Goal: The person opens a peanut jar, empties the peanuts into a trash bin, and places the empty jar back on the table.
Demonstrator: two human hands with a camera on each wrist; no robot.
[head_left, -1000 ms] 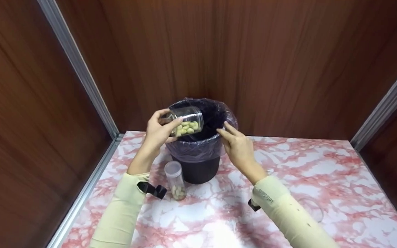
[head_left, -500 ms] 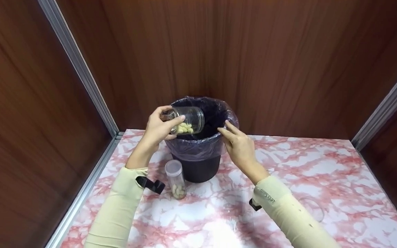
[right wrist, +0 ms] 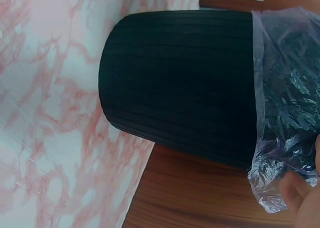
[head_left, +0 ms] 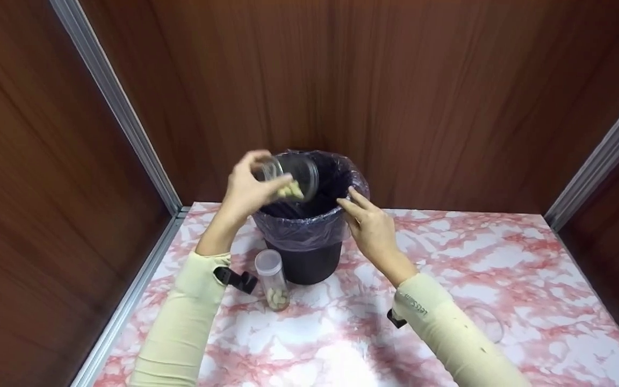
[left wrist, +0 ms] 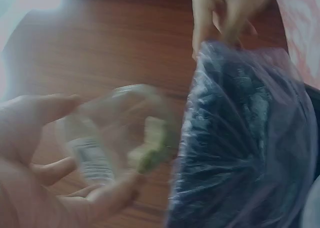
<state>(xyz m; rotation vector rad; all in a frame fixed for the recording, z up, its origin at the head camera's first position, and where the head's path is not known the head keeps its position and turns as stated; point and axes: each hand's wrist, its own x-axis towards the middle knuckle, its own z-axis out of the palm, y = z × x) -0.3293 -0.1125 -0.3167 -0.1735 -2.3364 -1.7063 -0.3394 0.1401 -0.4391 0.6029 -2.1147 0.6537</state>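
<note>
My left hand [head_left: 242, 188] grips a clear jar [head_left: 307, 172] on its side, mouth to the right, over the black trash bin [head_left: 309, 264]. Several pale yellow-green, nut-like pieces [head_left: 292, 190] lie inside the jar; the left wrist view blurs them, along with a printed label [left wrist: 91, 159] near its base. At the bin's right rim, my right hand [head_left: 375, 232] pinches the edge of the purple-tinted plastic liner [head_left: 301, 235]. Its thumb shows outside the liner in the right wrist view. The bottom of the bin's inside is hidden.
A capped clear tube [head_left: 271, 277] with pale pieces at its bottom stands just left of the bin's front. A faint clear round disc [head_left: 502, 329] lies on the marbled table [head_left: 476, 258] beside my right sleeve. Wood panels [head_left: 342, 97] rise behind and at both sides.
The jar has risen slightly and tipped further in my left hand. Fewer pieces show in it, gathered closer to the mouth. My right hand has stayed at the rim.
</note>
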